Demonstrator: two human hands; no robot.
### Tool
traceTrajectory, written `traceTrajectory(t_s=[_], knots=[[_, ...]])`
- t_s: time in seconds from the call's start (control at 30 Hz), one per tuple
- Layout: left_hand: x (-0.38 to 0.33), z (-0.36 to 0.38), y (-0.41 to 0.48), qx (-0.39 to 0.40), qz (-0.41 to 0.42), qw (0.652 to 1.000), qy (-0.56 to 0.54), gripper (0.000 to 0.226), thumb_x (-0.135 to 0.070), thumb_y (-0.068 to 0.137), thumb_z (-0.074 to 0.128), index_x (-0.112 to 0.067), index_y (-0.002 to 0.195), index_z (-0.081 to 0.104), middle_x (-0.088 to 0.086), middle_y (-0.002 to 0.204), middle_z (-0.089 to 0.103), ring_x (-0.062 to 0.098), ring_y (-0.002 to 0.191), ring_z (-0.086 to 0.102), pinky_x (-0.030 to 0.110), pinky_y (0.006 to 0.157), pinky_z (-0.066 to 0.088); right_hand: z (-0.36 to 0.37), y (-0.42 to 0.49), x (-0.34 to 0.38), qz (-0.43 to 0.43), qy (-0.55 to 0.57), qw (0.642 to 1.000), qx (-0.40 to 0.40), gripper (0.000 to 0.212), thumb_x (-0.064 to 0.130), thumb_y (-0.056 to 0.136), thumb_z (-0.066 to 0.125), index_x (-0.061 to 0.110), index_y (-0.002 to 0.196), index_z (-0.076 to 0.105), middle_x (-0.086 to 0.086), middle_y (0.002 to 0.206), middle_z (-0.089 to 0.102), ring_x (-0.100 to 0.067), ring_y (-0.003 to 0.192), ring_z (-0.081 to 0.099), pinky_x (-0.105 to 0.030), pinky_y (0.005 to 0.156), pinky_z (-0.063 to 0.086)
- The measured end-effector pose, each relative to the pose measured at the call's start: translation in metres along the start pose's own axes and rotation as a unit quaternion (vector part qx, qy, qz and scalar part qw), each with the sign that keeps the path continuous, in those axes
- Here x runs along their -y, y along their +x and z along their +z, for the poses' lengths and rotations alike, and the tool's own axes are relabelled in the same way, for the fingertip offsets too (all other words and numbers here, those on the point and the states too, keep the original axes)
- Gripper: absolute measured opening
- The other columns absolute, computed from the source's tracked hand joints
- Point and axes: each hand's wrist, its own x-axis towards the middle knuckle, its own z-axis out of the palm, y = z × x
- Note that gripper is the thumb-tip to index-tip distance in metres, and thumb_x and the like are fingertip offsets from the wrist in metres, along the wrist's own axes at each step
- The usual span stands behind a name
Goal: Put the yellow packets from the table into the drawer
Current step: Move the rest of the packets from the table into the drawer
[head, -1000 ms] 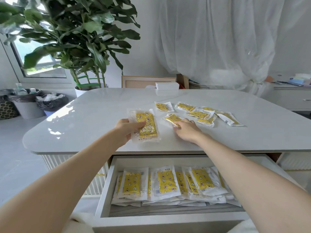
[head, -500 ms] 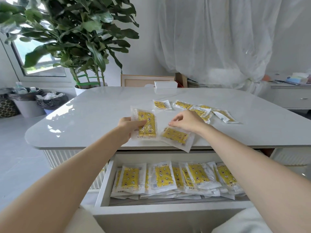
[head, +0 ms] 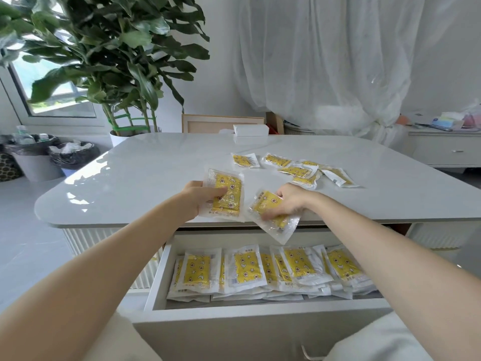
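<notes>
Holding packet stack, left hand grip closed; right hand pinching 1 packet.

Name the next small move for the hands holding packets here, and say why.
Probably lower both held packets into the open drawer. The left hand grips a stack, the right hand holds one packet already past the table edge, above the drawer.
</notes>
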Motion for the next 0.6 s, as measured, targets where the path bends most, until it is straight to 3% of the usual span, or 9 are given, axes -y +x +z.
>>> traceTrajectory(t_s=[0.17, 0.27, 0.33, 0.47, 0.6], knots=[[0.000, -0.007, -0.022, 0.117, -0.031, 0.991, 0.061, 0.023, -0.011, 0.082, 0.069, -0.002, 0.103, 0.064, 0.014, 0.097, 0.071, 0.025, 0.079, 0.071, 0.037, 0.074, 0.060, -0.006, -0.030, 0.001, -0.019, 0.115, 0.987, 0.109, 0.028, 0.038, 0.081, 0.073, 0.012, 0.086, 0.064, 0.003, 0.078, 0.064, -0.011, 0.066, 0.057, -0.021, 0.057, 0.041], [0.002, -0.005, -0.033, 0.154, -0.036, 0.982, 0.103, 0.018, -0.013, 0.084, 0.068, -0.003, 0.099, 0.065, 0.011, 0.094, 0.071, 0.020, 0.072, 0.071, 0.031, 0.066, 0.060, -0.004, -0.043, -0.016, 0.004, 0.142, 0.972, 0.185, 0.013, 0.025, 0.088, 0.068, 0.013, 0.085, 0.065, 0.004, 0.078, 0.068, -0.010, 0.071, 0.062, -0.020, 0.064, 0.049], [0.003, 0.002, -0.036, 0.169, -0.038, 0.977, 0.124, 0.023, -0.015, 0.085, 0.067, -0.002, 0.104, 0.064, 0.012, 0.099, 0.071, 0.021, 0.078, 0.071, 0.030, 0.068, 0.060, -0.002, -0.050, -0.031, 0.035, 0.138, 0.969, 0.201, 0.010, 0.021, 0.090, 0.065, 0.013, 0.084, 0.064, 0.005, 0.075, 0.069, -0.010, 0.069, 0.063, -0.021, 0.062, 0.052], [0.007, 0.035, -0.041, 0.183, -0.058, 0.972, 0.138, 0.024, -0.015, 0.084, 0.069, -0.003, 0.103, 0.064, 0.013, 0.105, 0.070, 0.025, 0.088, 0.068, 0.033, 0.076, 0.059, 0.001, -0.061, -0.067, 0.110, 0.136, 0.954, 0.244, 0.019, 0.022, 0.091, 0.065, 0.012, 0.106, 0.064, -0.005, 0.102, 0.070, -0.019, 0.086, 0.067, -0.032, 0.080, 0.055], [0.023, 0.078, -0.044, 0.205, -0.077, 0.968, 0.122, 0.030, -0.015, 0.082, 0.072, 0.000, 0.107, 0.064, 0.015, 0.105, 0.069, 0.026, 0.087, 0.066, 0.035, 0.078, 0.057, 0.001, -0.071, -0.107, 0.179, 0.174, 0.941, 0.229, 0.011, 0.016, 0.093, 0.061, 0.009, 0.101, 0.061, -0.007, 0.093, 0.071, -0.021, 0.081, 0.069, -0.036, 0.079, 0.057]])
